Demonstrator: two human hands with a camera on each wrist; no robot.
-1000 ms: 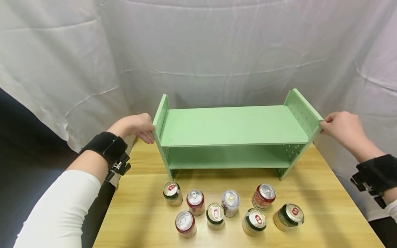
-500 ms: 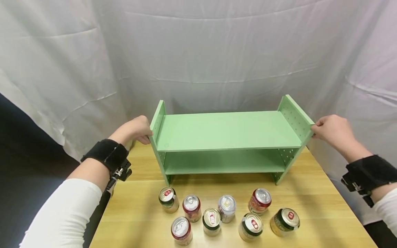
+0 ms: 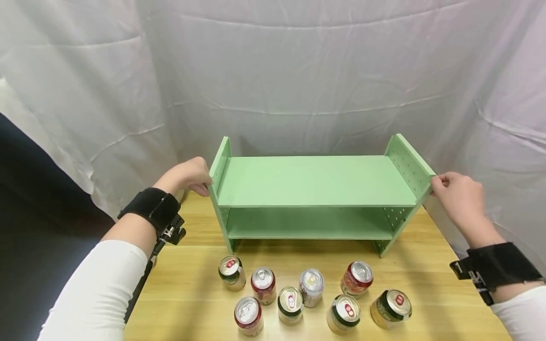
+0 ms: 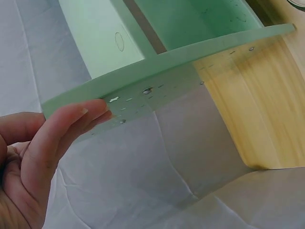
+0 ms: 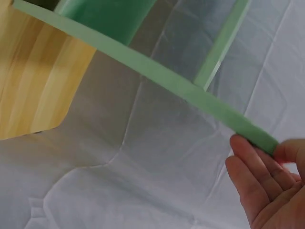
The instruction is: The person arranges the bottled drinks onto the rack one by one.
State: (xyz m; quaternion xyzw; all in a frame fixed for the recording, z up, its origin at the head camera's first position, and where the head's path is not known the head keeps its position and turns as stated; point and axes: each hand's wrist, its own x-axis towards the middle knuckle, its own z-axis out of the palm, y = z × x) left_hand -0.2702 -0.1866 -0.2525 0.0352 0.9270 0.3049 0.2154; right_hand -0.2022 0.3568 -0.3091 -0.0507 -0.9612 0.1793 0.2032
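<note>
A green two-tier shelf [image 3: 315, 182] stands on the wooden table, its upper board and lower board bare. At the top of its left side panel, my left hand [image 3: 189, 175] pinches the edge. The left wrist view shows the left thumb at the panel's end, with the fingers [image 4: 71, 119] along its outer face. My right hand [image 3: 460, 196] holds the top of the right side panel between thumb and fingers. In the right wrist view, the right fingertips [image 5: 238, 143] lie against the panel's outer face.
Several drink cans stand in front of the shelf, including a green-and-gold can [image 3: 230, 272], a silver can [image 3: 312, 286], a red can [image 3: 357, 278] and another green-and-gold can [image 3: 391, 309] at the right. A white curtain [image 3: 298, 71] hangs behind the wooden table [image 3: 187, 284].
My right wrist has dropped lower while its fingers stay on the panel. The head view has shifted slightly, moving shelf and cans down together; my left hand keeps its hold.
</note>
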